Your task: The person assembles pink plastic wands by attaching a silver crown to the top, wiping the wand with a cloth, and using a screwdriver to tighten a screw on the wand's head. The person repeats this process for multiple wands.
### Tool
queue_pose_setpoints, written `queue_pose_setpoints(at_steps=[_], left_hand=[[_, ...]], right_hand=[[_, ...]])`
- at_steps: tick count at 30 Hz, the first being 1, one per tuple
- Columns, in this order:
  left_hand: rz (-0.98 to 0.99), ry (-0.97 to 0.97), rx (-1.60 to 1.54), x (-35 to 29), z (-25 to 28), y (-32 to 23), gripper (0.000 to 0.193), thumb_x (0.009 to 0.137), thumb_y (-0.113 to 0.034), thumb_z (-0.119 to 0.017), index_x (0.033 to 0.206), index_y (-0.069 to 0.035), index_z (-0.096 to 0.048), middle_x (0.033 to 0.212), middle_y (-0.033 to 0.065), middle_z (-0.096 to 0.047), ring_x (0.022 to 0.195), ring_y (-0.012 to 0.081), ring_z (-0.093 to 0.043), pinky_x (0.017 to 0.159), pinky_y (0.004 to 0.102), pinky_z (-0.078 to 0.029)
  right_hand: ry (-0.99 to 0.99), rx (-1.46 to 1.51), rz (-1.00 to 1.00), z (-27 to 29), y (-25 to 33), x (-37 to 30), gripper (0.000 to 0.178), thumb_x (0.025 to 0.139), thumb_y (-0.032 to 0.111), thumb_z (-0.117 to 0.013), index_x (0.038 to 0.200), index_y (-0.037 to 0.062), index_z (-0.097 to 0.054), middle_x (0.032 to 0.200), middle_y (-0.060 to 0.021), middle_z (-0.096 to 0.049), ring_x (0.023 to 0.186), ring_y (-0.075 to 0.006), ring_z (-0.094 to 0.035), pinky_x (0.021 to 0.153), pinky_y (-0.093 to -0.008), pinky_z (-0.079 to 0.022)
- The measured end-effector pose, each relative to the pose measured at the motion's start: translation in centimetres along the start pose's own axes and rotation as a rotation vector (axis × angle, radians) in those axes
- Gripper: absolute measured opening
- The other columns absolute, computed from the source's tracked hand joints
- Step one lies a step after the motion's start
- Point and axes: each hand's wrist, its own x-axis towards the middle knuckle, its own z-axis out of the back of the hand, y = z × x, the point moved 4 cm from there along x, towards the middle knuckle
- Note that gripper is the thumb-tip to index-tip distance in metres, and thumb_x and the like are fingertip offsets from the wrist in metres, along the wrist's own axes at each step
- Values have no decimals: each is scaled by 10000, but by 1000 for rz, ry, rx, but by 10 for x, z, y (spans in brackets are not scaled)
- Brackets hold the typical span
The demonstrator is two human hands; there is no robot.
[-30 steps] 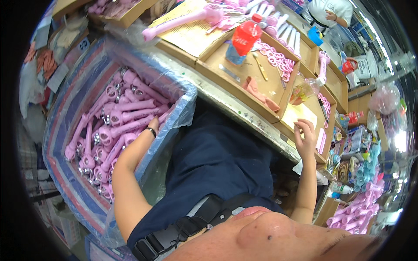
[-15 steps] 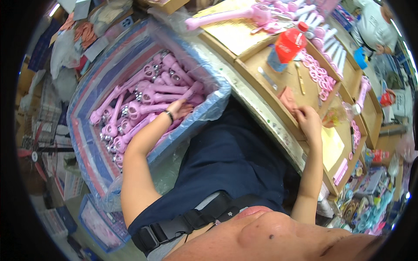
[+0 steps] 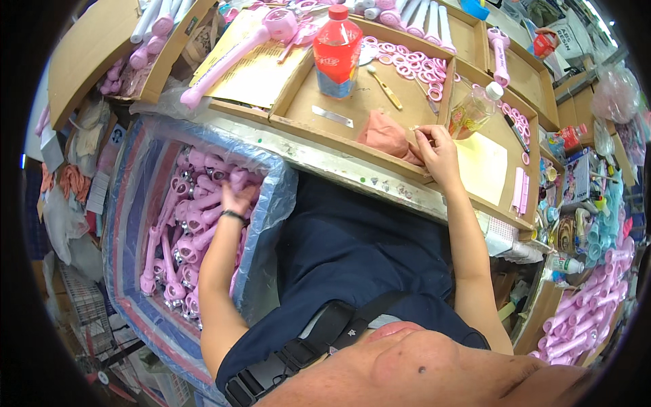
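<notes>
My left hand [image 3: 237,200], with a dark band on the wrist, reaches into a lined blue, red and white striped bag [image 3: 129,197]. Its fingers are closed round a pink plastic wand-shaped piece [image 3: 240,179], partly hidden by the pile. Around it lie many similar pink pieces [image 3: 196,217] with rounded open heads and shiny metal parts. My right hand [image 3: 439,152] is at the front edge of a shallow cardboard tray [image 3: 325,139]. Its thumb and fingertips are pinched together on the edge of a crumpled salmon-coloured cloth [image 3: 385,138].
In the trays are a red-labelled bottle [image 3: 338,57], a clear bottle [image 3: 475,112], a toothbrush [image 3: 385,88], a metal strip [image 3: 332,116] and pink rings [image 3: 413,64]. A long pink wand [image 3: 234,54] lies on yellow paper. More pink parts [image 3: 590,305] are heaped at right.
My view has turned toward the bench and trays. My left hand, spread loosely over the pile before, now has its fingers round a pink piece. My right hand remains at the cloth.
</notes>
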Motion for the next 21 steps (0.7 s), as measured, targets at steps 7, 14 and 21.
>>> queue_pose_setpoints(at_steps=[7, 14, 21], left_hand=[[-476, -304, 23, -219, -115, 5, 594, 919, -427, -500, 1162, 112, -441, 1133, 293, -507, 1056, 394, -515, 981, 487, -428], [-363, -29, 422, -305, -147, 127, 291, 915, -243, -517, 1157, -103, -436, 1090, 226, -500, 841, 311, -613, 671, 363, -572], [-929, 181, 1477, -263, -167, 173, 820, 795, 42, -512, 1475, -226, -140, 1218, 190, -450, 883, 217, -594, 747, 315, -490]], right_hand=[[211, -160, 90, -17, 26, 3, 121, 818, 166, -626, 896, 80, -661, 816, -123, -595, 722, -266, -611, 660, -365, -491], [525, -331, 683, -35, 55, 35, 127, 748, 143, -621, 852, 125, -690, 907, -94, -623, 841, -283, -586, 766, -380, -470], [88, 823, 82, 26, 13, 62, 134, 892, 112, -572, 997, 31, -587, 868, 4, -584, 867, -99, -552, 805, -241, -432]])
